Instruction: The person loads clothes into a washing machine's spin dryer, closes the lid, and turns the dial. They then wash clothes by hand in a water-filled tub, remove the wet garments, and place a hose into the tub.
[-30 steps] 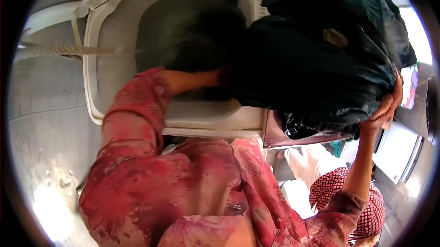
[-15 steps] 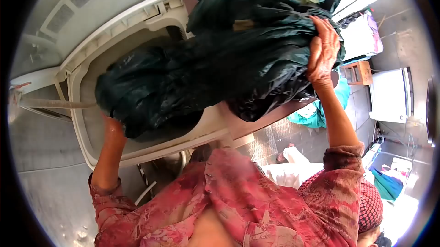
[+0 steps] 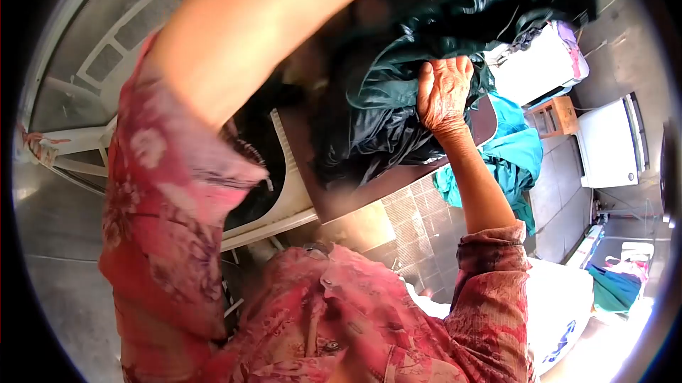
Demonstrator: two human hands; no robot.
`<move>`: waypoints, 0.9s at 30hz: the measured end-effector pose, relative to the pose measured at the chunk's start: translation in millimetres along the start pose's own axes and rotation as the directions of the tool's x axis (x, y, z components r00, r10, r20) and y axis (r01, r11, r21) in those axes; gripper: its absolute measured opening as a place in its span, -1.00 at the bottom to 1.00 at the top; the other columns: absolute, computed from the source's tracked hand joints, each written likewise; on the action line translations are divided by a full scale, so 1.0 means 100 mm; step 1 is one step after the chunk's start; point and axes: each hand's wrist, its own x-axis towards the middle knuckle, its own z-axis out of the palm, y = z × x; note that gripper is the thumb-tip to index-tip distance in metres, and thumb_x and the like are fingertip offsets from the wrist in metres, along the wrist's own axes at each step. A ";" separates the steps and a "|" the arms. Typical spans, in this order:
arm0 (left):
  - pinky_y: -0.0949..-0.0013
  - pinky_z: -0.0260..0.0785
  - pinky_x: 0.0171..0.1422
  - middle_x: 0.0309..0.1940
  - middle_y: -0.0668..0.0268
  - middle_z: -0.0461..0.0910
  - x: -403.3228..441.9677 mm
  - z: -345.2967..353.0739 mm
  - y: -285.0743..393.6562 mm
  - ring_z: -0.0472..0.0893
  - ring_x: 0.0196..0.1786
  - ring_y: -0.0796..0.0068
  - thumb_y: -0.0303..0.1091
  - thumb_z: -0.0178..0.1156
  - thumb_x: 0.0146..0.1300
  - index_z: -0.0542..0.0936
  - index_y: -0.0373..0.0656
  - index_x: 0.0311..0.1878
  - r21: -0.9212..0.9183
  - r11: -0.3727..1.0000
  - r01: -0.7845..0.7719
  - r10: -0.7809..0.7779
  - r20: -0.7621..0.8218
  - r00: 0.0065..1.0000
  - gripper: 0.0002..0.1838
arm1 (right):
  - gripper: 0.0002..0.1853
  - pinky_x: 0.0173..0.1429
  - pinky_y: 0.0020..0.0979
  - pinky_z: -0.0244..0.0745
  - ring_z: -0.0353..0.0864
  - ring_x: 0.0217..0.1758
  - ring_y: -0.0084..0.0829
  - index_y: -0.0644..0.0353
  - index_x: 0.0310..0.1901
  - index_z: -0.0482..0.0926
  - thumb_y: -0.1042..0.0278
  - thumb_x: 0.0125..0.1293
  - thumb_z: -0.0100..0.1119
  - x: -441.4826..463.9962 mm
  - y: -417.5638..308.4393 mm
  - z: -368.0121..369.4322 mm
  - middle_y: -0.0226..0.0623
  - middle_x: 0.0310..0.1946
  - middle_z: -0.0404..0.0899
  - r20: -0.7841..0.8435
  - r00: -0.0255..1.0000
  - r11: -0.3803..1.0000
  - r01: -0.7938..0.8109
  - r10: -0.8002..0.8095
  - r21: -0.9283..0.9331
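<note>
Dark green, wet-looking cloth (image 3: 394, 74) is heaped on a brown surface (image 3: 398, 188), shiny and crumpled, with more of it stretching to the upper right. My right hand (image 3: 447, 92) is on the near side of the heap, its fingers curled into the folds and the thumb beside them. My left forearm crosses the upper left of the view and runs out past the top edge. Only a sliver of skin by the upper cloth may belong to my left hand, so its fingers are hidden. Behind that arm is a white tub rim (image 3: 273, 228), with a dark opening inside.
A raised, cloudy lid (image 3: 92, 63) stands at the left. Bright teal cloth (image 3: 522, 159) hangs beyond the brown surface. Further right are a wooden box-like piece (image 3: 554, 117) and a white appliance (image 3: 607, 145). Tiled floor shows below.
My left arm has swept from the tub up and across to the right, and the cloth's end has left the tub with it. My right hand has moved left and slightly down.
</note>
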 end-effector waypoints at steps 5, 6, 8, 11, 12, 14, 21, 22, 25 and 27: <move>0.22 0.37 0.06 -0.12 -0.15 0.55 -0.31 0.34 -0.46 0.54 -0.04 0.05 -0.06 0.24 0.12 0.46 -0.42 0.04 0.120 0.984 -0.133 0.114 0.149 0.982 -0.40 | -0.51 0.14 0.32 0.15 0.40 0.09 0.16 0.32 0.08 0.42 0.26 0.11 -0.06 -0.29 0.18 0.13 0.21 0.06 0.41 0.360 0.931 0.971 0.135 -0.056 -0.199; 0.22 0.32 0.16 0.07 -0.18 0.45 -0.51 0.34 -0.58 0.47 0.10 0.04 -0.05 0.22 0.15 0.35 -0.40 0.19 0.102 0.992 -0.078 0.071 0.073 0.995 -0.32 | -0.50 0.17 0.32 0.13 0.38 0.11 0.18 0.33 0.09 0.40 0.27 0.11 -0.06 -0.22 0.09 0.02 0.22 0.07 0.40 0.513 0.855 0.977 0.039 0.076 -0.209; 0.20 0.22 0.31 0.18 -0.09 0.39 -1.09 0.24 -0.79 0.40 0.24 0.10 -0.06 0.18 0.18 0.32 -0.32 0.26 0.085 0.995 0.062 -0.057 -0.063 0.996 -0.32 | -0.52 0.17 0.31 0.13 0.37 0.12 0.18 0.28 0.09 0.41 0.26 0.13 -0.08 -0.35 0.22 0.15 0.20 0.06 0.40 0.533 0.844 0.935 0.144 0.054 -0.324; 0.27 0.35 0.17 0.05 0.13 0.51 -2.02 0.28 -1.40 0.51 0.05 0.23 -0.27 0.14 0.24 0.37 -0.24 0.22 0.302 0.936 0.179 -0.082 -0.307 0.948 -0.50 | -0.48 0.27 0.23 0.09 0.33 0.14 0.23 0.34 0.20 0.32 0.33 0.19 -0.13 -0.54 0.59 0.49 0.23 0.14 0.33 0.022 0.912 0.833 0.383 -0.409 -0.398; 0.33 0.31 0.26 0.15 0.16 0.45 -2.33 0.29 -1.46 0.49 0.14 0.33 -0.25 0.08 0.31 0.25 -0.26 0.32 0.071 0.920 0.386 -0.350 -0.298 0.888 -0.44 | -0.46 0.31 0.18 0.08 0.27 0.18 0.29 0.42 0.23 0.26 0.40 0.19 -0.18 -0.52 0.64 0.45 0.31 0.18 0.26 0.059 0.905 0.839 0.414 -0.422 -0.353; 0.33 0.20 0.34 0.27 0.13 0.33 -2.90 0.46 -1.88 0.35 0.28 0.34 -0.29 0.14 0.23 0.17 -0.25 0.38 -0.219 0.857 0.466 -0.513 -0.297 0.805 -0.32 | -0.45 0.33 0.12 0.10 0.25 0.22 0.31 0.53 0.21 0.23 0.51 0.15 -0.18 -0.53 0.72 0.46 0.37 0.16 0.25 0.058 0.901 0.863 0.428 -0.429 -0.269; 0.37 0.21 0.29 0.32 0.14 0.21 -3.41 0.98 -2.16 0.36 0.19 0.41 -0.47 0.21 0.09 -0.11 -0.19 0.47 -0.435 0.693 0.575 -0.711 -0.279 0.645 -0.07 | -0.70 -0.13 -0.13 0.31 0.45 -0.27 -0.03 0.33 0.08 0.40 0.45 0.34 -0.06 -0.38 0.95 -0.15 -0.01 -0.28 0.45 0.369 0.657 0.640 0.745 -0.657 -0.188; 0.37 0.24 0.25 0.28 0.14 0.26 -3.47 1.01 -2.20 0.39 0.13 0.44 -0.50 0.21 0.10 -0.08 -0.19 0.46 -0.582 0.576 0.574 -0.777 -0.170 0.607 -0.09 | -0.74 -0.23 -0.17 0.33 0.44 -0.34 0.01 0.31 0.04 0.44 0.48 0.36 -0.08 -0.22 0.87 -0.25 0.07 -0.35 0.44 0.685 0.728 0.997 0.061 -0.020 -0.037; 0.37 0.28 0.17 0.07 0.19 0.45 -3.64 1.09 -2.30 0.43 0.05 0.43 -0.38 0.22 0.17 0.16 -0.23 0.36 -0.550 0.618 0.561 -0.708 -0.080 0.701 -0.29 | -0.77 -0.26 -0.19 0.43 0.53 -0.29 0.07 0.27 -0.03 0.50 0.42 0.37 -0.10 0.04 0.01 -0.79 0.13 -0.29 0.54 0.720 0.665 0.909 0.400 -0.197 -0.121; 0.38 0.30 0.13 -0.09 0.23 0.52 -3.63 1.09 -2.23 0.46 -0.01 0.44 -0.25 0.19 0.24 0.32 -0.24 0.22 -0.445 0.552 0.705 -0.797 -0.032 0.604 -0.47 | -0.76 -0.26 -0.23 0.50 0.63 -0.31 -0.02 0.25 -0.07 0.55 0.39 0.39 -0.11 0.18 -0.50 -1.12 0.00 -0.30 0.62 0.725 0.678 0.885 0.406 -0.124 -0.228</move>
